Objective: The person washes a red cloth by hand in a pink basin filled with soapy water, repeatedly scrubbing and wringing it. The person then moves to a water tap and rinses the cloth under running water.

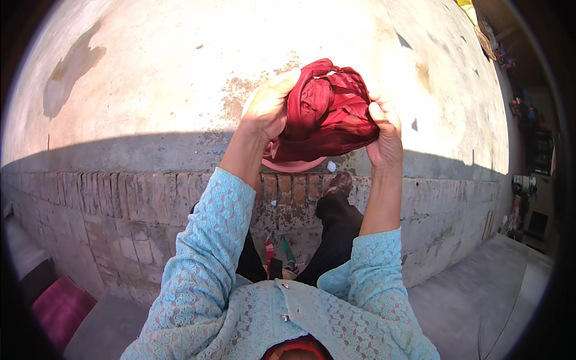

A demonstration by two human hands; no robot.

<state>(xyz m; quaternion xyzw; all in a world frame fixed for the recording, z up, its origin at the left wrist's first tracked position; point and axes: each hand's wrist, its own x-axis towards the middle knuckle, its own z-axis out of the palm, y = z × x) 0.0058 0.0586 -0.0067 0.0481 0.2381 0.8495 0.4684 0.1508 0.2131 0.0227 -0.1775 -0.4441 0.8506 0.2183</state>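
A bunched dark red cloth [327, 111] is held up in front of me, above a low brick wall. My left hand [267, 111] grips its left side with fingers curled over the top. My right hand [384, 135] clasps its right side, thumb pressed into the folds. A pink rounded edge [294, 165], perhaps a bowl or basin, shows just under the cloth; most of it is hidden. Both forearms wear light blue lace sleeves.
A low brick wall [120, 198] runs across the view, with a sunlit concrete floor [180, 72] beyond it. One foot [341, 183] rests on the wall top. A magenta cushion [60, 309] lies at lower left. Concrete steps [480, 288] are at right.
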